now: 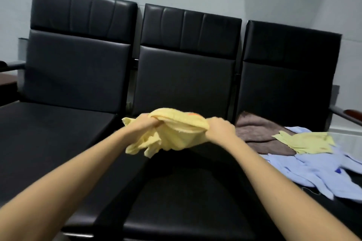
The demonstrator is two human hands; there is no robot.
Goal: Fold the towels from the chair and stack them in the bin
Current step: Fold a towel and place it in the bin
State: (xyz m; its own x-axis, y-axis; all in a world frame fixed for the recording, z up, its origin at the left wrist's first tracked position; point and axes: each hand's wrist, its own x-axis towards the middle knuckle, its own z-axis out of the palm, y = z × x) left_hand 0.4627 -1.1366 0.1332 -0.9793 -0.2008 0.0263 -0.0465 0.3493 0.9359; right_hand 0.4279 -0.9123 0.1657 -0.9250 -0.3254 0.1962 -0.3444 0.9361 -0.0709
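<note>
A crumpled pale yellow towel (172, 133) hangs in the air over the middle seat (188, 191) of a black three-seat bench. My left hand (144, 125) grips its left side and my right hand (220, 128) grips its right side, both with curled fingers. On the right seat lies a loose pile: a brown towel (260, 133), a second yellow towel (305, 142) on top of it, and a light blue towel (317, 172) spread toward the front. No bin is in view.
The left seat (49, 143) of the bench is bare black leather. Metal armrests stick out at the far left (11, 64) and far right (344, 113). A pale wall rises behind the backrests.
</note>
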